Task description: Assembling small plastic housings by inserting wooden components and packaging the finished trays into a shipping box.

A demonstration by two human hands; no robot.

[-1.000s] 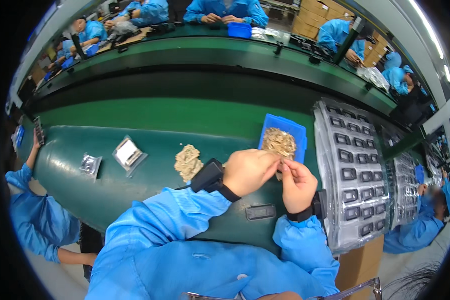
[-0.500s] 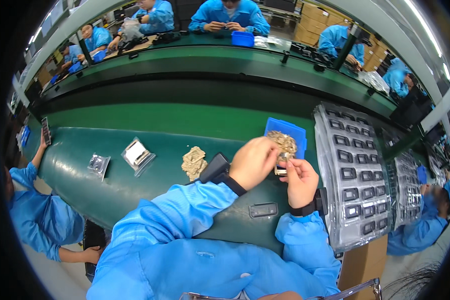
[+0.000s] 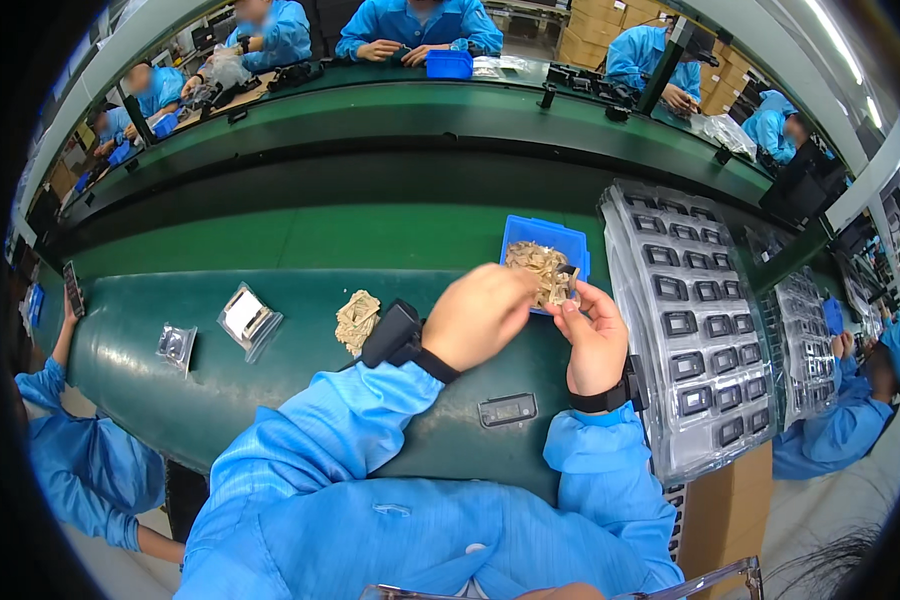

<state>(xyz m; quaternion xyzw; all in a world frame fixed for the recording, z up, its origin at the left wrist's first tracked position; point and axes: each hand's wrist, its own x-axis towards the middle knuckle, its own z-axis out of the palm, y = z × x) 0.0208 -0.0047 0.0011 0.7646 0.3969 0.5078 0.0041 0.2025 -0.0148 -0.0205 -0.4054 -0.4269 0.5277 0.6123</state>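
Note:
My right hand [image 3: 596, 345] pinches a small flat piece [image 3: 571, 278], part dark and part pale, between thumb and fingertips at the near right edge of a blue bin [image 3: 582, 249]. Loose tan and brown scraps [image 3: 537, 262] fill that bin. Just left of it is my left hand [image 3: 478, 316], back upward and fingers curled toward the scraps. Its fingertips are blurred, so what they hold, if anything, cannot be made out. A dark rectangular frame part [image 3: 507, 410] lies on the green mat between my forearms.
To the right are clear trays [image 3: 685, 320] with rows of black frames. Leftward on the mat [image 3: 150, 300] lie a crumpled tan pile [image 3: 357, 320], a bag with pale parts [image 3: 248, 318] and a smaller clear bag [image 3: 176, 345]. Co-workers in blue sit opposite and at both sides.
The view has shifted, so the table sits further left and higher. My hands, close together over the small piece before, are now further apart; the piece stays in my right hand.

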